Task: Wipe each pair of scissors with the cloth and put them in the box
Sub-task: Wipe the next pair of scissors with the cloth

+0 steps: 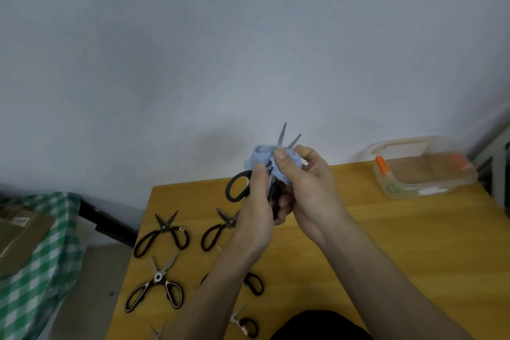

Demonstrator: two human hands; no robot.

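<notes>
My left hand [258, 210] grips a pair of black-handled scissors [238, 185] upright above the table, blades parted and pointing up. My right hand [303, 176] pinches a light blue cloth [262, 159] around the base of the blades. The clear plastic box [430, 188] with orange clips stands open at the table's far right corner. Several other black-handled scissors lie on the left part of the table, among them one pair [162, 234] and a second pair [218, 229] side by side, and a silver-trimmed pair [157, 284] nearer me.
The wooden table [386, 243] ends at a grey wall. The box's lid [397, 146] leans behind the box. A green checked cloth [33, 270] with a cardboard packet covers something left of the table. More scissors are partly hidden under my forearms.
</notes>
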